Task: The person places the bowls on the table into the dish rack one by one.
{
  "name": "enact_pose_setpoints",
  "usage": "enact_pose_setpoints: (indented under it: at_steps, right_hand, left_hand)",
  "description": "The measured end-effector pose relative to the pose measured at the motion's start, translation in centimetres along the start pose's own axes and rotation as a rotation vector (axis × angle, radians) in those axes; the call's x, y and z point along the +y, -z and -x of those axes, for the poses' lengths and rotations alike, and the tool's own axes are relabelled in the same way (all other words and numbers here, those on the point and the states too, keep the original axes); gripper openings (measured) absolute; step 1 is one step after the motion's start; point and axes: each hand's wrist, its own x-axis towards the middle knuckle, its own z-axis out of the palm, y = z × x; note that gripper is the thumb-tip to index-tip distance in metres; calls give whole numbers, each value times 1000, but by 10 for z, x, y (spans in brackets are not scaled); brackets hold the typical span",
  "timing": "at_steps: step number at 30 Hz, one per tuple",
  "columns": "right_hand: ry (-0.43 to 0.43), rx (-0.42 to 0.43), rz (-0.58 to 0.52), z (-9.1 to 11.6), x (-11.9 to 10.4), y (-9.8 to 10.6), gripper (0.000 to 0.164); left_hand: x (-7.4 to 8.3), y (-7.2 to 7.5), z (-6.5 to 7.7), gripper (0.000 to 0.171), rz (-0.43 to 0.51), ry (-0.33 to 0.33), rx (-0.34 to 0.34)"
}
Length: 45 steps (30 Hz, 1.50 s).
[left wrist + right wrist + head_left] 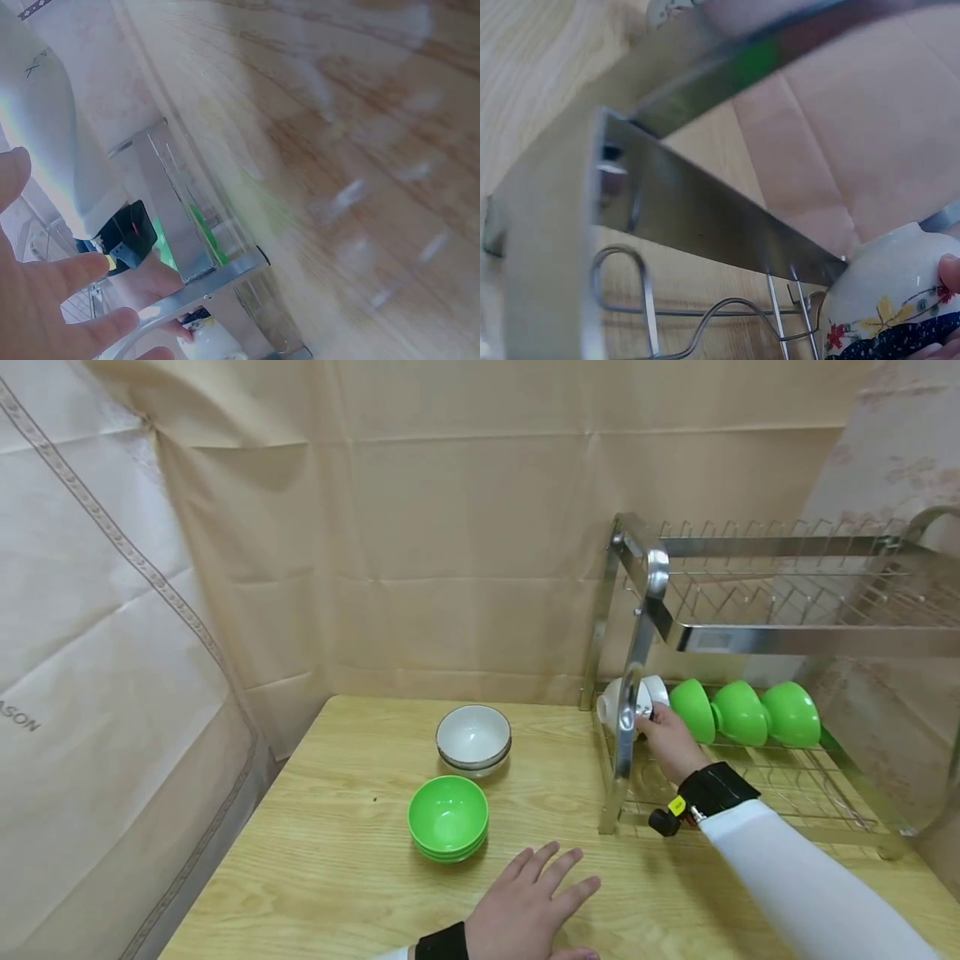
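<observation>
On the lower tier of the metal dish rack, my right hand grips a white bowl near the left end. The right wrist view shows that bowl close up, with a flower pattern and a dark blue band; fingers lie on its side. Another white bowl shows beside it, partly behind the rack's post. Just right of the hand, green bowls stand on edge in a row. My left hand is spread over the table's front, holding nothing.
Left of the rack, stacked green bowls stand on the wooden table, with stacked white bowls behind them. The rack's upper tier overhangs the right hand's work. A beige cloth hangs along the back.
</observation>
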Motion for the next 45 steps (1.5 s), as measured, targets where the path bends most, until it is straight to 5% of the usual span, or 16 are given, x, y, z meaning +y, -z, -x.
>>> enact_pose_setpoints:
  at_steps: [9,18,26,32,39,45]
  right_hand:
    - [14,85,64,-8,-1,-3,29]
    - [91,175,514,-13,-2,-2,34]
    - [223,269,758,-13,-4,-9,55]
    - [293,248,881,-19,-7,-10,51]
    - [218,148,952,-25,-13,-8,54]
    - [183,140,961,-28,-14,-9,29]
  left_hand:
    - [2,1,2,67,-2,6,-8]
    - [1,1,4,65,34,-4,-17]
    - [0,2,6,64,64,-12,-26]
    - [1,1,8,62,56,-8,-11]
    - [2,0,8,63,39,3,-19]
    - [3,2,8,63,30,5,-23]
